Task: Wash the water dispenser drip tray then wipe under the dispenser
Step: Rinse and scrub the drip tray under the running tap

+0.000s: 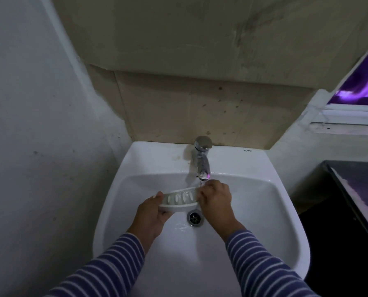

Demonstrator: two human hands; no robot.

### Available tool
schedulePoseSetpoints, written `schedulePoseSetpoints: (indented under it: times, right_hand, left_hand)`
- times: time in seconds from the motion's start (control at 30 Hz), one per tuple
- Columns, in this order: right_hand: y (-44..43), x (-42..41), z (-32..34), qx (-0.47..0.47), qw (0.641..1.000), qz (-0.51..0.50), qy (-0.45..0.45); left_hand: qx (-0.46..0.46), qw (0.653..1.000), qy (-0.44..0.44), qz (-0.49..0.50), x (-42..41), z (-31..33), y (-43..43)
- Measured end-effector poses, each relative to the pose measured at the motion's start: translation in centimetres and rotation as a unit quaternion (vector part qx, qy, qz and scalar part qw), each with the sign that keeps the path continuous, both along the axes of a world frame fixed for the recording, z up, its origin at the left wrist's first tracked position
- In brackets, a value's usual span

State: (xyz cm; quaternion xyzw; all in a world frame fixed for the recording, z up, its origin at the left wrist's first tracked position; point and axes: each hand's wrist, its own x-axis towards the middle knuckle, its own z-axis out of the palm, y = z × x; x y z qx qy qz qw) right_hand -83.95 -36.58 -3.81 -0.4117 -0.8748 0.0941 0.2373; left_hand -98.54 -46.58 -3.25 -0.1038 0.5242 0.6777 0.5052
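Over the sink [118, 211] drain, your left hand [152, 213] and right hand [216, 200] clasp the drip tray [178, 200] ends, long axis crosswise under the tap [202, 159].

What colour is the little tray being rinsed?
White, with oval slots; the drip tray shows clearly in the head view.

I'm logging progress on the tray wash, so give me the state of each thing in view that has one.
tap: running, water falling from the spout
drip tray: held over the basin, slotted side up, tilted, right end under the stream
left hand: gripping the tray's left end
right hand: at the tray's right end, under the spout
sink: wet, water lying near the drain
drain: open, no plug
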Motion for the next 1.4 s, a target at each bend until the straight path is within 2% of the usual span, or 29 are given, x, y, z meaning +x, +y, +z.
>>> schedulePoseSetpoints:
  times: [0.07,0.13,0.2,0.27,0.3,0.4,0.47,0.63,0.77,0.87,0.97,1.0,1.03,1.1,1.13,1.2,1.33,1.4]
  right_hand:
    - [0.4,0.6,0.2,-0.053,0.993,-0.101,0.027]
    - [0.7,1.0,0.4,-0.175,0.966,-0.181,0.064]
    - [1.0,1.3,1.2,-0.349,0.903,-0.189,0.167]
    - [1.0,1.5,2.0,-0.487,0.817,-0.152,0.268]
    - [1.0,1.8,2.4,-0.517,0.79,-0.141,0.296]
    - [1.5,2.6,3.1,-0.529,0.755,-0.121,0.368]
    - [1.8,3.0,3.3,-0.518,0.765,-0.095,0.371]
    - [1.8,3.7,3.9,-0.475,0.821,-0.036,0.315]
    - [1.6,4.2,4.1,-0.457,0.825,-0.026,0.333]
    - [1.5,4.4,3.7,-0.412,0.848,-0.064,0.326]
    - [1.6,4.3,2.9,-0.378,0.86,-0.15,0.307]
    - [1.5,4.1,2.9,-0.369,0.865,-0.179,0.288]
    - [1.3,4.0,2.7,-0.334,0.886,-0.207,0.245]
    - [0.8,3.6,2.2,-0.21,0.945,-0.23,0.099]
    - [0.3,3.2,1.9,-0.167,0.96,-0.225,0.025]
    - [-1.1,2.2,1.4,-0.163,0.967,-0.181,-0.071]
    - [-3.8,0.1,0.9,-0.12,0.984,-0.018,-0.133]
    - [-3.6,0.1,0.9,-0.098,0.984,0.011,-0.145]
  left_hand:
    - [0.0,1.0,-0.004,0.003,-0.5,0.0,-0.2]
    - [0.003,1.0,-0.008,0.004,-0.7,-0.1,-0.3]
    - [0.01,1.0,-0.013,0.002,-0.8,-0.2,-0.5]
    - [0.016,1.0,-0.021,0.002,-0.9,-0.2,-0.7]
    - [0.02,1.0,-0.024,0.002,-0.8,-0.3,-0.7]
    - [0.028,0.999,-0.043,0.001,-0.2,0.0,-0.6]
    - [0.032,0.998,-0.059,-0.007,0.2,-0.1,-0.4]
    - [-0.005,0.995,-0.08,-0.053,0.5,-0.4,0.2]
    - [-0.006,0.994,-0.073,-0.076,0.9,-0.4,0.2]
    - [-0.014,0.992,-0.059,-0.107,1.4,0.1,0.3]
    - [0.006,0.991,-0.057,-0.117,2.0,0.6,0.6]
    - [0.015,0.991,-0.048,-0.125,2.3,0.7,0.7]
    - [0.015,0.99,-0.03,-0.135,2.6,0.7,0.8]
    - [0.008,0.99,0.0,-0.14,3.1,0.7,0.9]
    - [0.006,0.991,0.01,-0.137,3.3,0.7,1.0]
    - [0.001,0.991,0.018,-0.13,3.7,0.9,1.3]
    - [0.016,0.992,-0.005,-0.122,3.4,1.0,1.2]
    - [0.003,0.992,0.005,-0.126,2.7,0.8,0.7]
